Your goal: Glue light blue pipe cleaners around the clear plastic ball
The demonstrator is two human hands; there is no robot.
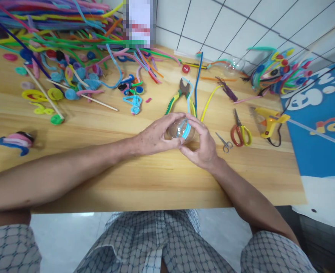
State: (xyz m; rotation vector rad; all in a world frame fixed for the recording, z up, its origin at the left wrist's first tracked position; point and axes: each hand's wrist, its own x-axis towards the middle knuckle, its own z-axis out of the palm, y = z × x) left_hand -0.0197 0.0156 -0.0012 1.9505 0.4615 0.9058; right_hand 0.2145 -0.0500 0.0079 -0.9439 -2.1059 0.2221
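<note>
Now, in the head view, a clear ball [174, 131] sits near the middle of the table [144, 178]. The left hand [156, 136] curls round its left side, and the right hand [201, 146] holds its right side, with both thumbs on the near side. I cannot tell if the ball touches the table. A fuzzy blue stem [187, 131] lies across it, and a thin end seems to run far, up to the pliers [181, 92]. The ball looks light, hard and smooth, so it may slip or roll, and a big squeeze could crack it. Gentle finger ends on both sides look best. The stem looks soft and bendy; it is best held flat, since a tug could slide it off. Big scissors [239, 126] lie to the right.
</note>
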